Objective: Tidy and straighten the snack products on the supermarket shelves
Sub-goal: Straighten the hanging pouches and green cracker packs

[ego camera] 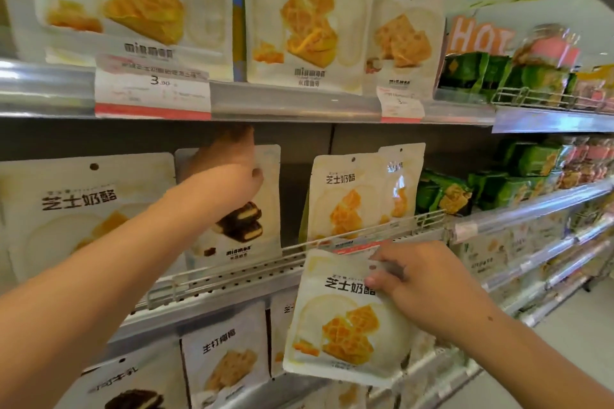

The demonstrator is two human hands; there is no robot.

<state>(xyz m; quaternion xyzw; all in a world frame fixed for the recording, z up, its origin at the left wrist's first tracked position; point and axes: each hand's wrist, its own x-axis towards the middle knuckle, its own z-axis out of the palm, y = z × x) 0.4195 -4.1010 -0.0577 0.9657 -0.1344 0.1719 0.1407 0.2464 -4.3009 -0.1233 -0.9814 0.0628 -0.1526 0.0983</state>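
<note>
My left hand (229,169) reaches into the middle shelf and grips the top of a cream pouch picturing dark chocolate cakes (252,229), which stands upright behind the wire rail. My right hand (422,285) holds a cream pouch with yellow waffle cakes (345,322) by its upper right corner, out in front of the shelf edge and tilted slightly. To the right on the middle shelf stand two more waffle pouches (345,199), one behind the other. A larger pouch of the same kind (76,209) stands at the left.
The upper shelf carries big waffle pouches (309,20) and price tags (153,93). Green snack packs (445,192) fill the shelves to the right. The lower shelf holds more cream pouches (226,365). A perforated wire rail (232,276) runs along the middle shelf's front.
</note>
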